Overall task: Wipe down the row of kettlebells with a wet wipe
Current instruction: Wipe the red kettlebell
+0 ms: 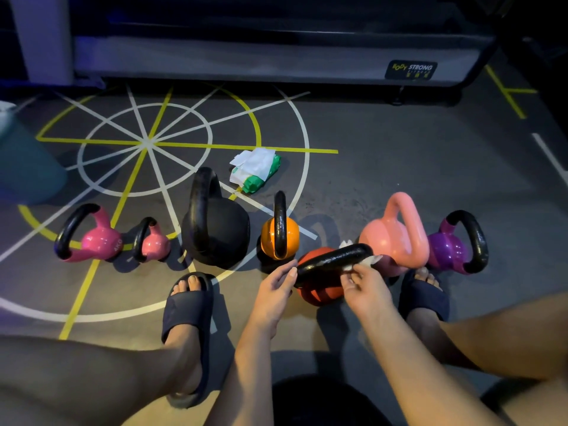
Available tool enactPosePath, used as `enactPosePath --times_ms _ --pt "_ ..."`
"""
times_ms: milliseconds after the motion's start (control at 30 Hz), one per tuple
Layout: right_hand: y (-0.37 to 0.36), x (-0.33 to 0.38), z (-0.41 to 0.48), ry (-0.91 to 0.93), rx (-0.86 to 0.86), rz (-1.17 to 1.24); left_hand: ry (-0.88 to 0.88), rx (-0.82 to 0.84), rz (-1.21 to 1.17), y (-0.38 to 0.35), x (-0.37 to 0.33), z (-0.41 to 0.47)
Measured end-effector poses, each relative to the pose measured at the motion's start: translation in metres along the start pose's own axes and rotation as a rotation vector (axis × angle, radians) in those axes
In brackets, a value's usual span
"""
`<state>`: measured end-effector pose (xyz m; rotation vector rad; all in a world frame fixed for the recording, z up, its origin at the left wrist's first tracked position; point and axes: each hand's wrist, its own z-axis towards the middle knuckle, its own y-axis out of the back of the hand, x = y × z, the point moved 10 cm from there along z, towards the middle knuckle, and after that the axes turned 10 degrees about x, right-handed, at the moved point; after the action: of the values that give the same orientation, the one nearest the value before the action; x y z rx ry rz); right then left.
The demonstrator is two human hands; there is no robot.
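Note:
Several kettlebells stand in a row on the floor: a pink one [98, 241], a small pink one [155, 245], a large black one [218, 232], an orange one [279, 236], a salmon one [393, 235] and a purple one [448, 247]. A red kettlebell [319, 290] with a black handle is pulled toward me and tilted. My left hand [273, 293] touches the left end of its handle with its fingers. My right hand [365, 290] pinches a white wet wipe [370, 259] wrapped around the handle's right part.
A green pack of wipes [255, 170] lies on the floor behind the row. My feet in dark slides [187, 309] [427, 293] sit on either side of the red kettlebell. A grey machine base [276, 59] runs along the back. A teal object [24, 161] is at far left.

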<state>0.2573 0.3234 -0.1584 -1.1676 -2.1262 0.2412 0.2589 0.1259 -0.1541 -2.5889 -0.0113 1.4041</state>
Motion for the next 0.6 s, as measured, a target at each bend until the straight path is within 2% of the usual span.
enactPosePath --times_ms 67,167,267,300,367,400,433,467,600 --pt "-0.007 -0.009 -0.008 0.015 0.019 -0.085 -0.008 -0.001 -0.006 0.002 0.002 0.001" --pt "-0.02 -0.052 -0.022 -0.101 0.115 -0.148 -0.047 -0.002 -0.001 0.003 -0.003 0.001" --pt "-0.014 -0.032 -0.016 -0.042 0.028 -0.116 -0.089 -0.068 0.042 0.005 -0.008 0.0" --pt "-0.007 -0.015 -0.012 -0.001 -0.02 -0.062 -0.12 -0.14 0.088 0.007 -0.01 -0.003" --pt "0.005 0.012 -0.009 0.064 -0.092 0.047 -0.202 -0.417 0.254 0.015 -0.019 -0.022" --pt "0.007 0.019 -0.013 0.076 -0.117 0.059 -0.242 -0.554 0.321 0.015 -0.025 -0.037" --pt "0.008 0.024 -0.016 0.093 -0.12 0.053 -0.27 -0.623 0.343 0.01 -0.028 -0.047" --pt "0.006 0.029 -0.021 0.119 -0.136 0.02 -0.286 -0.627 0.344 0.001 -0.026 -0.05" --pt "-0.007 0.055 -0.038 0.233 -0.139 -0.174 -0.357 -0.39 0.475 -0.052 -0.015 -0.036"
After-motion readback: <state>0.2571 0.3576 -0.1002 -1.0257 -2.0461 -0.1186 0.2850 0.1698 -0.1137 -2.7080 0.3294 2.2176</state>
